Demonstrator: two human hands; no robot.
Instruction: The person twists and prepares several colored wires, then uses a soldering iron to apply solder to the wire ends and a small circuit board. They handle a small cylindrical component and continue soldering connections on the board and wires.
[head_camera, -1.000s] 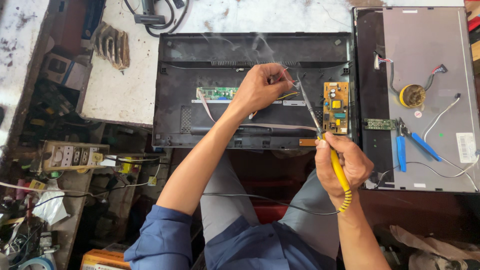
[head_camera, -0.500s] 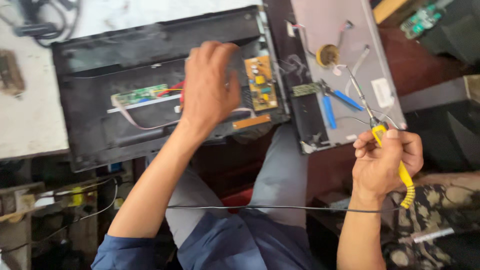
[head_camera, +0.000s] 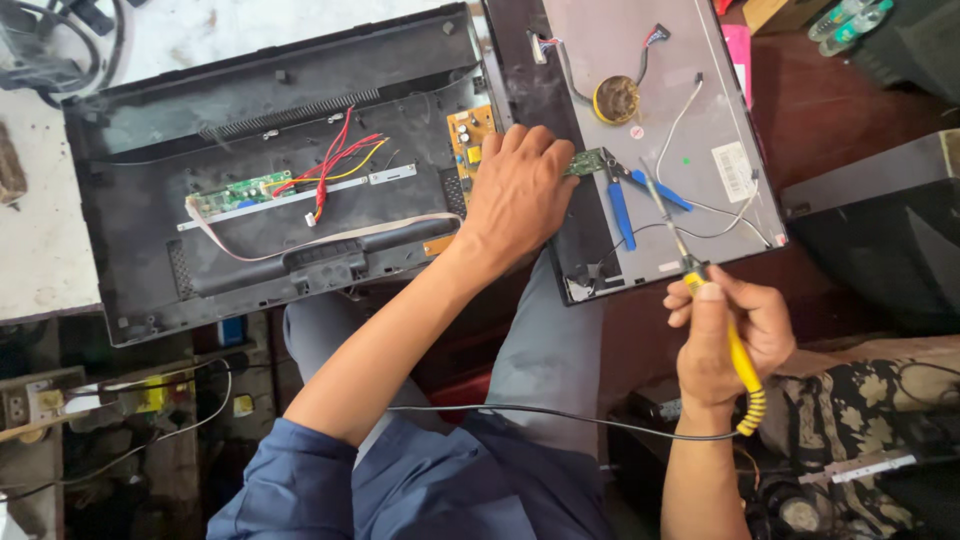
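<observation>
My right hand (head_camera: 728, 332) grips a yellow-handled soldering iron (head_camera: 700, 285), its metal tip pointing up over the grey metal panel (head_camera: 690, 110). My left hand (head_camera: 515, 195) lies palm down on the right edge of the open black monitor back cover (head_camera: 250, 130), over the yellow circuit board (head_camera: 470, 140) and next to a small green board (head_camera: 587, 162). Its fingers are spread and I see nothing in them. A green strip board with red and yellow wires (head_camera: 335, 165) sits inside the cover.
Blue-handled pliers (head_camera: 622, 205) and a round solder tin (head_camera: 617, 99) lie on the grey panel. The iron's black cord (head_camera: 520, 412) runs across my lap. Cables and a power strip (head_camera: 90, 395) clutter the lower left; dark boxes stand at right.
My left hand slid right from the middle of the cover to its right edge. My right hand with the iron shifted a little; the view moved.
</observation>
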